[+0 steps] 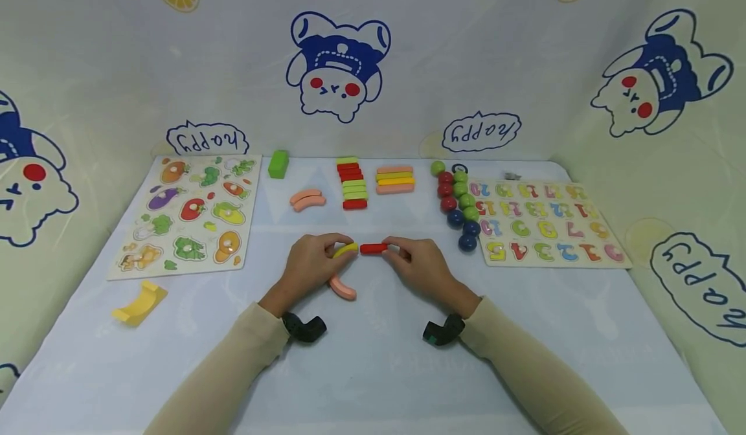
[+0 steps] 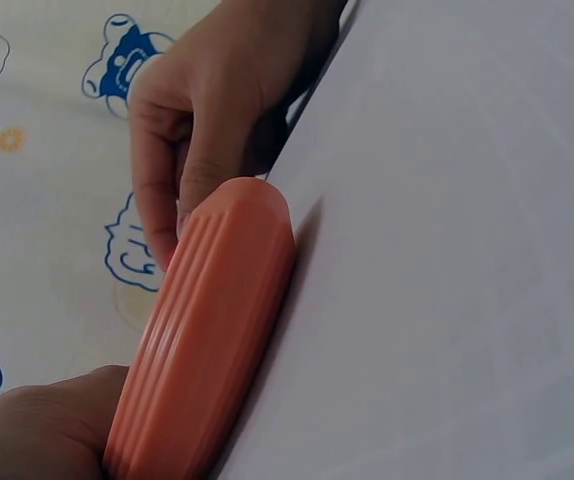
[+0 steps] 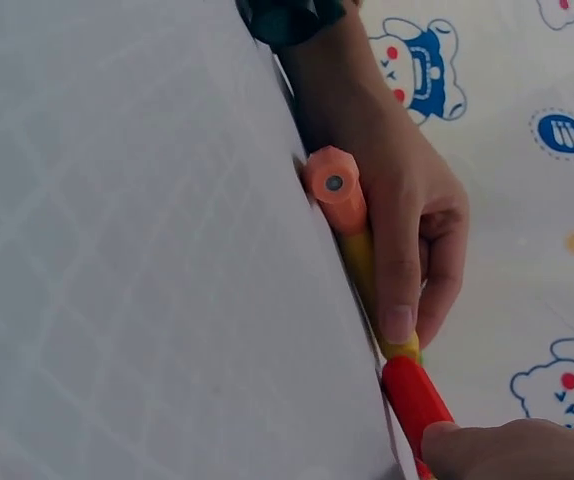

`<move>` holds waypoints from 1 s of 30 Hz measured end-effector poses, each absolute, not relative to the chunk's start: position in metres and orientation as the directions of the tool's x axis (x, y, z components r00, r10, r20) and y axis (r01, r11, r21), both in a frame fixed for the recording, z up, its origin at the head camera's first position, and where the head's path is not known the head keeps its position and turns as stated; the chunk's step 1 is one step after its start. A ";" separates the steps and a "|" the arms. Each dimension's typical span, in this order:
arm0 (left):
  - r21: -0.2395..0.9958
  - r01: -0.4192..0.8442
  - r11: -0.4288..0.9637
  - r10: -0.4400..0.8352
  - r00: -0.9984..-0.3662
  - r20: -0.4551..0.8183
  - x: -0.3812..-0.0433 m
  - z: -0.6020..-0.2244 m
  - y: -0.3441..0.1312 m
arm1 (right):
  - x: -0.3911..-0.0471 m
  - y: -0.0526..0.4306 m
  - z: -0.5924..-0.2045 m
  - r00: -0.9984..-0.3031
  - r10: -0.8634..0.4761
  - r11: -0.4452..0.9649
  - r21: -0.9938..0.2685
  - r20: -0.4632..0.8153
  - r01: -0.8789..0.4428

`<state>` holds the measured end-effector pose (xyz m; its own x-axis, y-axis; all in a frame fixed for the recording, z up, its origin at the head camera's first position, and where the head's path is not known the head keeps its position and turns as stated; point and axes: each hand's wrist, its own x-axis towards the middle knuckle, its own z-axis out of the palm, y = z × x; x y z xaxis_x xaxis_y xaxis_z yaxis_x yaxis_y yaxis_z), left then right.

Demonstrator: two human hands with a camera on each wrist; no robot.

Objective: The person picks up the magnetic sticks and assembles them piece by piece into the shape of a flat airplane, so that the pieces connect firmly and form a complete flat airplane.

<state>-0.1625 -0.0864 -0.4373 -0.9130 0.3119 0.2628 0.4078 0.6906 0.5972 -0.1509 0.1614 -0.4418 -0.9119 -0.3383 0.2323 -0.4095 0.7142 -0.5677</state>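
My left hand [image 1: 311,260] pinches a yellow rod [image 1: 346,250] between thumb and fingers, low over the table. Facing it, my right hand [image 1: 421,263] pinches the outer end of a red rod [image 1: 373,248]. The rods' inner ends nearly meet, and in the right wrist view the red rod [image 3: 414,400] lines up with the yellow one [image 3: 399,347]. Just below my left hand lies a curved salmon-pink rod [image 1: 342,289]. Ridges run along this pink rod [image 2: 207,320] in the left wrist view, and a round grey dot marks its end.
A vegetable puzzle board [image 1: 210,219] lies left, a number puzzle board [image 1: 548,228] right. Along the back are a green block [image 1: 278,164], two pink curved rods [image 1: 307,199], rows of coloured rods [image 1: 354,187] and several coloured balls [image 1: 447,189]. A yellow curved block [image 1: 140,303] sits front left.
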 end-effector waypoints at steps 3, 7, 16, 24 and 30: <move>0.606 0.409 0.682 0.319 -0.912 0.257 -0.162 -0.437 -0.086 | -0.149 0.159 -0.441 -0.914 -0.339 0.720 -0.565 0.221 -0.403; 0.622 0.405 0.671 0.321 -0.914 0.249 -0.162 -0.438 -0.086 | -0.149 0.158 -0.440 -0.913 -0.342 0.717 -0.565 0.223 -0.407; 0.621 0.388 0.681 0.318 -0.921 0.226 -0.162 -0.438 -0.085 | -0.149 0.161 -0.440 -0.907 -0.333 0.650 -0.634 0.257 -0.418; 0.654 0.479 0.586 0.385 -0.874 0.295 -0.159 -0.441 -0.079 | -0.148 0.160 -0.439 -0.868 -0.330 0.539 -0.681 0.371 -0.496; 0.647 0.549 0.529 0.462 -0.826 0.322 -0.155 -0.440 -0.073 | -0.143 0.151 -0.437 -0.830 -0.415 0.477 -0.688 0.372 -0.547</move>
<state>-0.1549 -0.0733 -0.4399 -0.8259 0.4624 0.3225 0.5490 0.5294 0.6469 -0.1425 0.1508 -0.4371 -0.8303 -0.4148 0.3721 -0.5467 0.4771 -0.6881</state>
